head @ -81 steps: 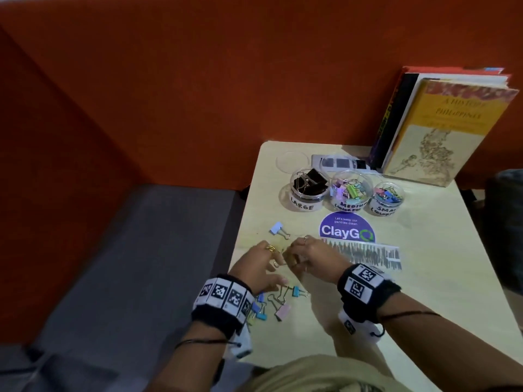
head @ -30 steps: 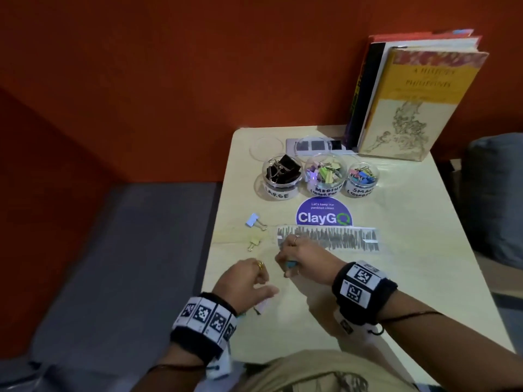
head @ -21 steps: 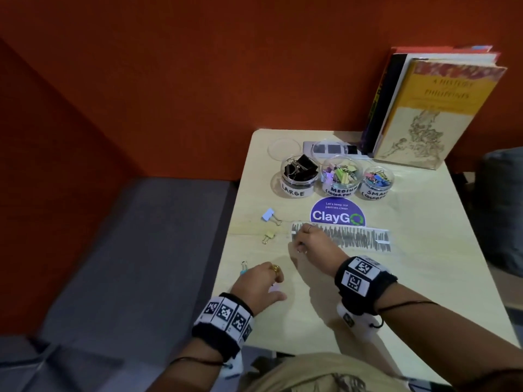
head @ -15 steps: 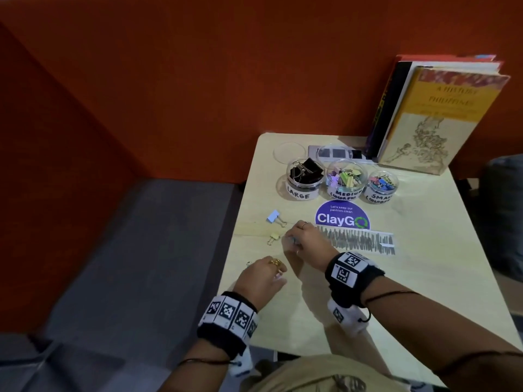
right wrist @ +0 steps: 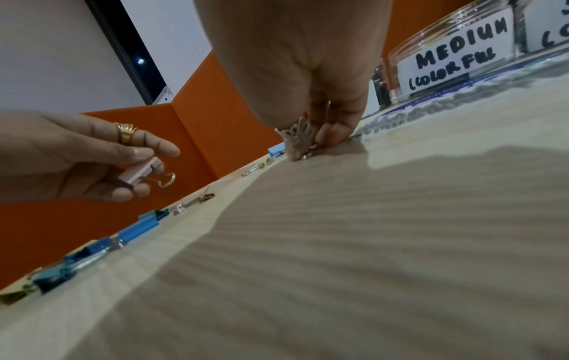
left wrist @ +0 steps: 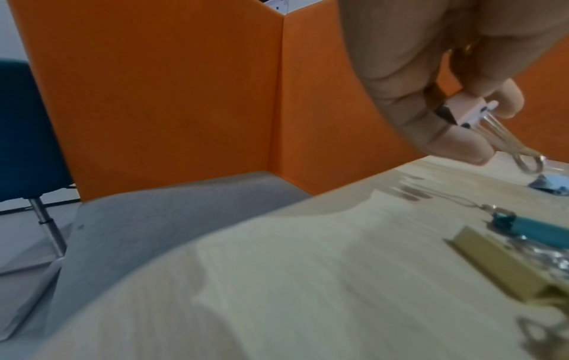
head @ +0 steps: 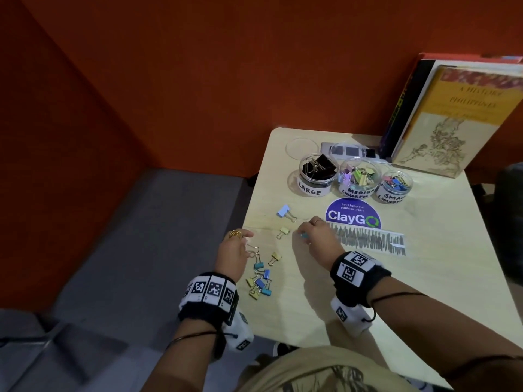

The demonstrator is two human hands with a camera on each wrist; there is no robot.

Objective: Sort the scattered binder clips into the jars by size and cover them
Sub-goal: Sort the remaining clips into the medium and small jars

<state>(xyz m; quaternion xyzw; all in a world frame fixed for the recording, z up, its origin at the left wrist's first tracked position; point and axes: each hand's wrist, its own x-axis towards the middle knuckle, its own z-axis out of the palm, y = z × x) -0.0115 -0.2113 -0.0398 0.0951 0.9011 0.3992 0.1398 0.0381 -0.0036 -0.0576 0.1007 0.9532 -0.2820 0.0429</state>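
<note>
Since the earlier frame the left hand (head: 233, 251) has slid out to the surface's left edge, uncovering a pile of clips (head: 259, 281) beside it, while the right hand (head: 315, 236) has moved up toward the ClayGo sticker (head: 353, 214).

The left hand pinches a pink clip (right wrist: 140, 170) between thumb and fingers, held above the surface (head: 424, 278) right at its rim. A slip there would likely send the clip down to the grey seat (head: 141, 236) below.

Between the hands lie a pale blue clip (head: 283, 211) and two yellow ones, still unsorted.

The right hand is curled over something teal (head: 304, 235), fingertips down on the surface; whether it grips a clip firmly cannot be told. Carrying several small clips at once risks dropping one or tipping them into the wrong jar.

Further right the Large jar (head: 317, 179), Medium jar (head: 359, 179) and Small jar (head: 394, 188) stand open and close together, so a careless reach could knock them. A lid (head: 301, 148) waits behind.
</note>
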